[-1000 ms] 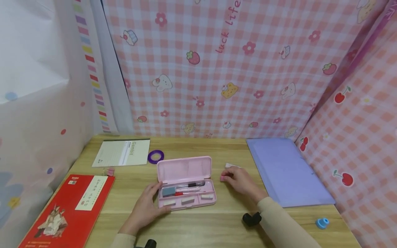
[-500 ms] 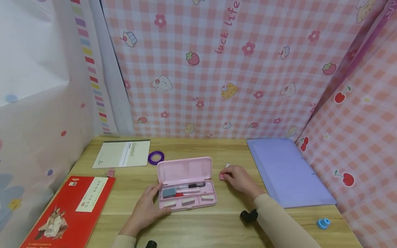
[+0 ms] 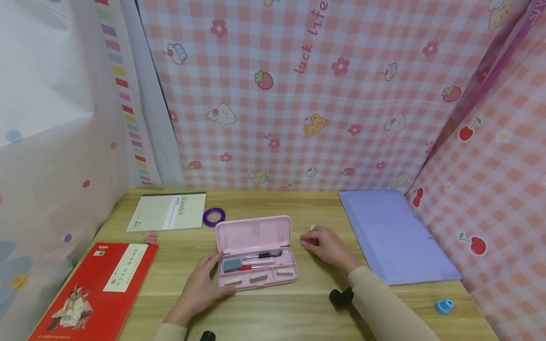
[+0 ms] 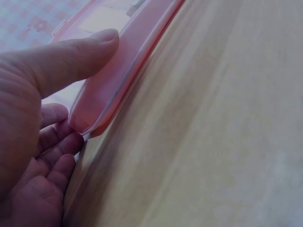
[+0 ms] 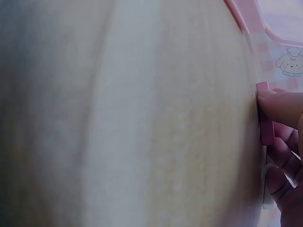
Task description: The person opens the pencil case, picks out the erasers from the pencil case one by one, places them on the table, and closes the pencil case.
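An open pink pencil case (image 3: pixel 253 234) lies on the table, its lid tilted back. Inside are a blue-grey block (image 3: pixel 232 264), a black-capped pen (image 3: pixel 270 255), a red-and-white pen (image 3: pixel 251 266) and small whitish blocks (image 3: pixel 258 276) in the front compartments. My left hand (image 3: pixel 202 284) grips the case's left end, thumb over the front rim (image 4: pixel 120 94) and fingers against the end. To the right of the case, my right hand (image 3: pixel 330 246) pinches a small pink eraser (image 5: pixel 266 113) low at the table. A whitish piece (image 3: pixel 313 227) shows partly behind that hand.
A purple folder (image 3: pixel 396 237) lies at the right, with a blue cap-like piece (image 3: pixel 444 306) nearer the front. On the left are a red book (image 3: pixel 94 289), a notebook (image 3: pixel 170 211), a purple tape roll (image 3: pixel 214 217) and pink clips (image 3: pixel 151 237). Patterned cloth walls surround the table.
The right hand has shifted slightly left with the pink eraser, covering more of the whitish piece than a second ago. The left hand and the case stay put.
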Demonstrator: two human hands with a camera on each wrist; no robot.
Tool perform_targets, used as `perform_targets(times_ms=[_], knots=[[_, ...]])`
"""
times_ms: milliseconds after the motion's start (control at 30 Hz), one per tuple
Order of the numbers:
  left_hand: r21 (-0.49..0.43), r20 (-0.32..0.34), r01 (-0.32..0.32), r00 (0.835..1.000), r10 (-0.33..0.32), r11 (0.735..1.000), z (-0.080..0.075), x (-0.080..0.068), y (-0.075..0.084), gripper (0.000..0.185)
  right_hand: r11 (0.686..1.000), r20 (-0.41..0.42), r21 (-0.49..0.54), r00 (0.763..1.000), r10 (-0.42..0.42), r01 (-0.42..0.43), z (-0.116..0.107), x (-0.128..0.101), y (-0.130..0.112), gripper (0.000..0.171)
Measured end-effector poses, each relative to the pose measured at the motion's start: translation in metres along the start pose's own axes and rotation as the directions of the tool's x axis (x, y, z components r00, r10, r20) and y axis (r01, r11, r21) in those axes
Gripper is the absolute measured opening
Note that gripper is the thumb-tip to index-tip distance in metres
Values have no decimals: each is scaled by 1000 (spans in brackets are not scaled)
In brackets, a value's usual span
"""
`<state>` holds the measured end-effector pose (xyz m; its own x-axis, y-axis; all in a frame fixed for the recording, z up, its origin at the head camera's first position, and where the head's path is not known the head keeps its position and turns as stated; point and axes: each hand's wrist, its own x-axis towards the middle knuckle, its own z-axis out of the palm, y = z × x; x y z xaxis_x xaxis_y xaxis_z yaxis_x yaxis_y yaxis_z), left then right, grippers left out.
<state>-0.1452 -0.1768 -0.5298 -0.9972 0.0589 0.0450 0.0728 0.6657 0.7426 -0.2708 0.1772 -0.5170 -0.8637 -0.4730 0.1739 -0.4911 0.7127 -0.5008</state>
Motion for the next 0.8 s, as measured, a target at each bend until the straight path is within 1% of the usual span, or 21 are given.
perform_targets(times_ms=[167, 433, 633, 800], knots=[[-1, -3, -2, 1000, 2, 1000, 0, 0, -2, 107, 1000, 13, 1, 1000, 11, -11, 0, 1, -1, 13], [6, -17, -13, 1000, 13, 1000, 1, 0, -2, 106, 1000, 0, 10, 1000, 20, -20, -1, 1, -1, 12], [-9, 6, 12, 1000, -12, 1000, 0, 0, -2, 108, 1000, -8, 12, 1000, 26, -25, 0, 0, -1, 12], [-20, 13, 11, 1000, -11, 1000, 0, 0, -3, 108, 1000, -14, 1, 1000, 8, -8, 1, 0, 0, 13]])
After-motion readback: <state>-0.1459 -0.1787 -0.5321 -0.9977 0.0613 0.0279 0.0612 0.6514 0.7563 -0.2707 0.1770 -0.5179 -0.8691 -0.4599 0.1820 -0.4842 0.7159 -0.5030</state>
